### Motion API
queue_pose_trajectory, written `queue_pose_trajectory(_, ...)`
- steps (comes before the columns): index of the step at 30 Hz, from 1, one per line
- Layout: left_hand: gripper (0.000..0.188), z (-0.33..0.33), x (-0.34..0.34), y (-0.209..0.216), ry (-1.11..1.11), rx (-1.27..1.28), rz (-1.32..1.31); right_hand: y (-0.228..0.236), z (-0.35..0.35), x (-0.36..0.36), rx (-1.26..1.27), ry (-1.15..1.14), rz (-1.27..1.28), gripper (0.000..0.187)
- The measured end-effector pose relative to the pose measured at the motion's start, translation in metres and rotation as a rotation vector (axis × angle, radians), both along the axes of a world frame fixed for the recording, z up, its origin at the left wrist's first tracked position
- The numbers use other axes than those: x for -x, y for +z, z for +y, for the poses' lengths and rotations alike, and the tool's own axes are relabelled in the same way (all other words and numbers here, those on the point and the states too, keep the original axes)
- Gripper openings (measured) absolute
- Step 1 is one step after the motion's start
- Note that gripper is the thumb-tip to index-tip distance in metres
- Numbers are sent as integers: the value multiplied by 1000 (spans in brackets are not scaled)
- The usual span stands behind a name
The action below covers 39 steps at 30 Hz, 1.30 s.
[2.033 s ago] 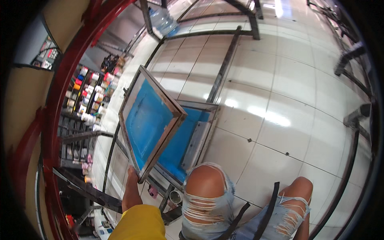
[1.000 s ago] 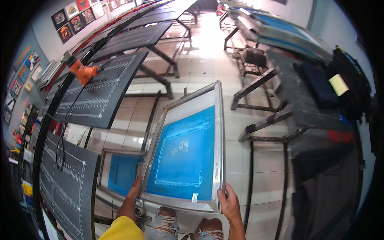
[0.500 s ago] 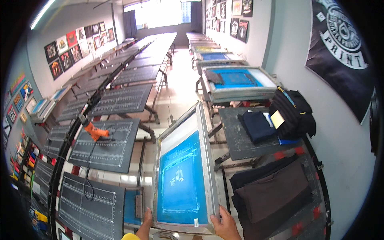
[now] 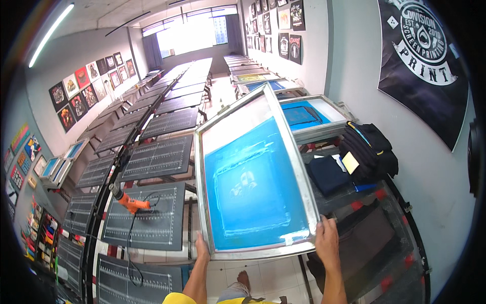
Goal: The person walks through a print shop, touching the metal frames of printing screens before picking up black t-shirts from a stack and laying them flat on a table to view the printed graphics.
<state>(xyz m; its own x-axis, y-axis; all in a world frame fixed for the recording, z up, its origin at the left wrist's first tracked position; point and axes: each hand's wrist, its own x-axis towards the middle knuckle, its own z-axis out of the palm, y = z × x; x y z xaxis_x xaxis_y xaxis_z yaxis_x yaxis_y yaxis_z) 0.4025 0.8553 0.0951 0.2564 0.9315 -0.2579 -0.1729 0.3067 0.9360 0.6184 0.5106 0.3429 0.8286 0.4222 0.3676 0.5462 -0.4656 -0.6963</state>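
Observation:
A large screen printing frame with a metal rim and blue mesh is held up in front of me, its far end tilted upward. A faint design shows in the middle of the mesh. My left hand is closed on the near left corner of the rim. On the near right corner, my right hand grips the other side, thumb over the top edge. Below the screen my bare foot shows on the tiled floor.
Left stands a row of dark printing boards, one bearing an orange heat gun with a trailing cord. To the right are folded dark garments, a black backpack and brown cloth. Another blue screen lies beyond.
Both hands have raised the screen frame higher and closer, its far end now tilted up and covering part of the boards behind. My view has shifted, showing more of the floor and my foot.

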Motion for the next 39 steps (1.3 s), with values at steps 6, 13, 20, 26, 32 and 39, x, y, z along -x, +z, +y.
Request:
queue_pose_trajectory(6, 64, 120, -58, 60, -106, -163, 139, -18, 73, -69, -6, -164, 50, 38)
queue_pose_trajectory(13, 73, 263, -111, 92, -118, -183, 224, -26, 156, -107, -131, -165, 100, 38)
queue_pose_trajectory(20, 81, 347, -171, 148, -153, -299, 166, -40, 238, -168, -246, -52, 118, 35)
queue_pose_trajectory(26, 76, 384, -253, 227, -202, -394, 293, -34, 282, -238, -371, -20, 36, 38)
queue_pose_trajectory(32, 79, 418, -367, 248, -308, -586, 274, -24, 281, -285, -426, -57, 210, 37)
queue_pose_trajectory(39, 84, 460, -522, 251, -666, -752, 326, -26, 280, -303, -456, -277, 168, 36)
